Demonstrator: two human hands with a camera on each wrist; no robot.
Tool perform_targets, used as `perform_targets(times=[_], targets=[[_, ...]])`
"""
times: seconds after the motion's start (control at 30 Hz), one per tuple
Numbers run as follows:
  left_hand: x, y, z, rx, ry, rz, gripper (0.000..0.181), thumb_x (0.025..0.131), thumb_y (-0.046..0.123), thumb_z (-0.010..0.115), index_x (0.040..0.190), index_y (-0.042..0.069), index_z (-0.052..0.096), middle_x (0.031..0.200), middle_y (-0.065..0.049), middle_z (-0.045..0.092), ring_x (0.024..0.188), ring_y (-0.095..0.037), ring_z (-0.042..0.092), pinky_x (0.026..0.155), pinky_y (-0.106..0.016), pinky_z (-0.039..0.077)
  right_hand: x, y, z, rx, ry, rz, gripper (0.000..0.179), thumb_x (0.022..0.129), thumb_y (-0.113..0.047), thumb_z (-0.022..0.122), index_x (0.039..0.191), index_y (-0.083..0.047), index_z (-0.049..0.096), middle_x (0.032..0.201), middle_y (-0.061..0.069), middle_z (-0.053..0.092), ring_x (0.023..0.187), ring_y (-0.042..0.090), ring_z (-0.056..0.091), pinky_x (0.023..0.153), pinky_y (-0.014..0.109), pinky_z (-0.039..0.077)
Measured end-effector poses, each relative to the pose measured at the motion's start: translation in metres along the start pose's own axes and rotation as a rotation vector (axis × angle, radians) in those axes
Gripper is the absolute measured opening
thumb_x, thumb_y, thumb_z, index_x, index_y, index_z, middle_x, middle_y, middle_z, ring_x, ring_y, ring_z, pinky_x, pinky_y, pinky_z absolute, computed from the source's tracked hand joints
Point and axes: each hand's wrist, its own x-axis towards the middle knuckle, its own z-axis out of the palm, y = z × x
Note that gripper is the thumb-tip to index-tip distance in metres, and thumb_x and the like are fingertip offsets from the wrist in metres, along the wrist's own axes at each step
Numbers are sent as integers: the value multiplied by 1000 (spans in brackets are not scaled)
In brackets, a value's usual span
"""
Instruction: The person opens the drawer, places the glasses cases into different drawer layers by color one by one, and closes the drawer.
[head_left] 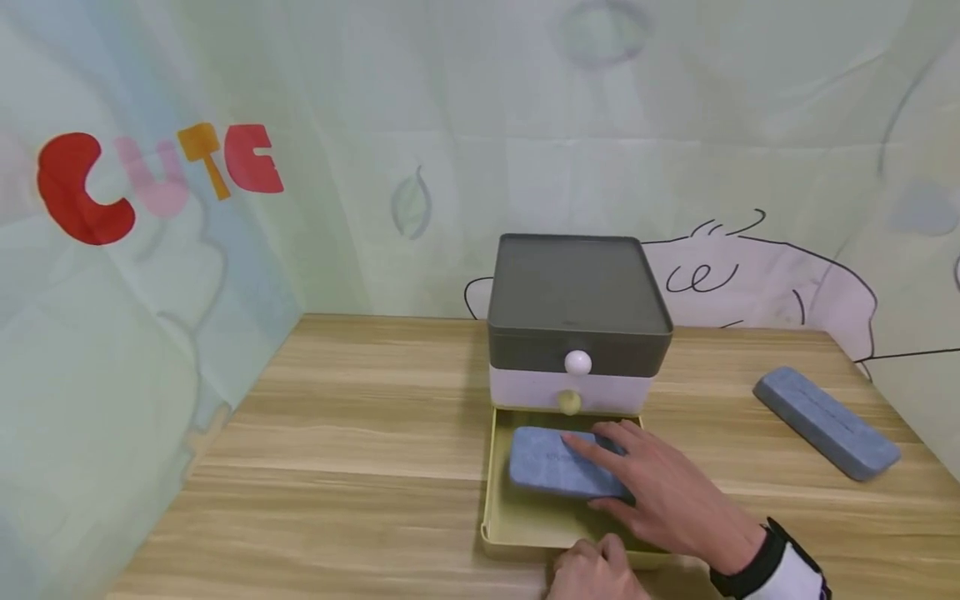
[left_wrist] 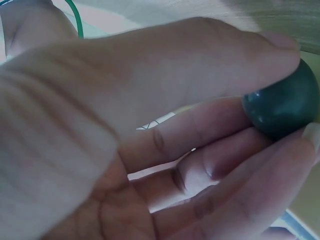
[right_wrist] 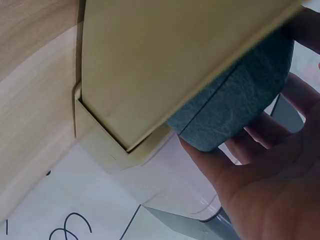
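In the head view, a blue glasses case (head_left: 546, 467) lies over the pulled-out bottom drawer (head_left: 525, 525), which is pale yellow. My right hand (head_left: 671, 492) holds the case by its right end, thumb on the near side and fingers over the top and far side. The right wrist view shows the case (right_wrist: 235, 95) partly hidden behind the drawer wall, with my fingers around its end. At the drawer front is my left hand (head_left: 597, 573). In the left wrist view its thumb and fingers pinch a dark, round knob (left_wrist: 285, 102).
Above the drawer stands the rest of a small chest, with a dark grey top (head_left: 577, 279) and two shut drawers with round knobs. A second blue glasses case (head_left: 825, 423) lies on the wooden table (head_left: 337, 467) to the right. A printed cloth (head_left: 375, 167) hangs behind.
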Motion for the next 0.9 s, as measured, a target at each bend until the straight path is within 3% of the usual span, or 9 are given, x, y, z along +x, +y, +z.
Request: perform_targets(times=[0.13,0.17,0.37,0.5,0.6,0.8,0.9], targets=[[0,-1,2,39,99,-13,42,91,48,63,57,27,52,66,4,42,46,-9,36,41,-22,27,1,3,4,4,-4,-17,79,80,-38,85,150,-29,50,130,5,62,114,19,60,88,42,55],[0,-2,2,42,99,-12,42,91,48,63,57,27,52,66,4,41,45,-9,36,41,-22,26,1,3,5,7,-9,-18,78,80,-38,85,150,-29,50,131,5,62,115,19,60,88,42,55],[1,-3,-1,-9,-48,34,41,96,51,60,62,29,54,69,4,39,47,-9,38,43,-21,28,2,6,7,25,-54,-26,76,82,-37,83,150,-27,51,131,6,62,113,20,61,87,41,55],[1,-5,0,13,-28,52,44,96,50,61,59,27,51,67,4,37,46,-8,35,42,-21,24,3,7,10,34,-82,-36,77,83,-38,82,151,-25,50,132,7,61,113,20,61,86,41,55],[1,-5,2,16,11,31,44,95,50,62,60,25,51,67,4,38,46,-8,35,41,-21,25,3,9,12,31,-86,-35,77,83,-40,82,151,-25,50,133,6,60,114,19,60,87,40,55],[1,-2,2,21,-29,26,42,96,53,58,63,28,51,67,4,37,46,-9,38,41,-20,31,3,11,16,13,-86,-52,78,81,-38,84,150,-23,51,133,8,61,112,22,59,86,40,54],[1,-2,2,37,-9,21,42,96,54,58,63,28,51,67,5,36,46,-8,38,41,-20,31,4,10,16,6,-105,-57,77,82,-38,83,150,-22,51,133,8,60,111,23,59,86,41,54]])
